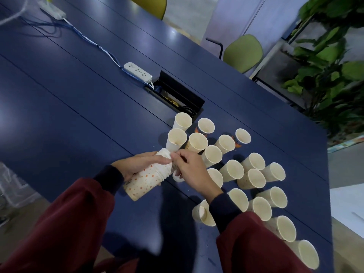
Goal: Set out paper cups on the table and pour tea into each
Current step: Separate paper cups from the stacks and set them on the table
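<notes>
Left hand (141, 166) grips the nested cup stack (145, 181); right hand (190, 171) pinches its top rim.
Upright cups (254, 178) crowd the right edge of the blue table (78, 119); open tabletop spreads left, toward a power strip (137, 72).

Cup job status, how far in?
Done: about eighteen cups stand open-end up on the blue table, all looking empty. In hand: the left hand grips the nested stack while the right hand pinches at its rim end, apparently peeling off another cup. Left: the rest of the stack, then all the pouring; no teapot or tea in view.
</notes>
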The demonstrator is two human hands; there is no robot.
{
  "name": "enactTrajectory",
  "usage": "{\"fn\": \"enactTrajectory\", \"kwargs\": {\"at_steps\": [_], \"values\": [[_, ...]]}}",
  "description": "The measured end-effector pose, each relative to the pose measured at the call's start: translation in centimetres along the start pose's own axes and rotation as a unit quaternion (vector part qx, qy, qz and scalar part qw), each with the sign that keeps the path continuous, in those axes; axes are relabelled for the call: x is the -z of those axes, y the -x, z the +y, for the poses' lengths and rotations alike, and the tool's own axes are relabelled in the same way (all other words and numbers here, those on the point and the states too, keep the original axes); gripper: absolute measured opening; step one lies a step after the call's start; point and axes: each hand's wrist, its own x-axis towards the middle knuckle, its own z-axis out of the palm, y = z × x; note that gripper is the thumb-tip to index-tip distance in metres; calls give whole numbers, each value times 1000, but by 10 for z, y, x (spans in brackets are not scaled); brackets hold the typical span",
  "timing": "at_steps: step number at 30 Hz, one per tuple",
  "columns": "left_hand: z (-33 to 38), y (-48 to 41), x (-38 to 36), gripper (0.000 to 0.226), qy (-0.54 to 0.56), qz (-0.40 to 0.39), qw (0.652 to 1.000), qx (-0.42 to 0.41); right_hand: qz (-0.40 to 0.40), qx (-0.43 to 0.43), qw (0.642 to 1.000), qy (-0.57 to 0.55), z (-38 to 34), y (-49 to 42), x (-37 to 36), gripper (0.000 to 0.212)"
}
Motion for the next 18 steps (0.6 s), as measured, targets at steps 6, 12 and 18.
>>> {"fn": "enactTrajectory", "kwargs": {"at_steps": [6, 12, 18], "values": [[-8, 20, -29, 46, 32, 9, 999, 23, 36, 18, 997, 64, 4, 22, 1, 37], [-21, 50, -31, 38, 49, 58, 997, 35, 148, 41, 983, 101, 12, 40, 0, 32], [-46, 64, -26, 40, 84, 154, 984, 28, 242, 74, 960, 122, 22, 57, 1, 32]]}}
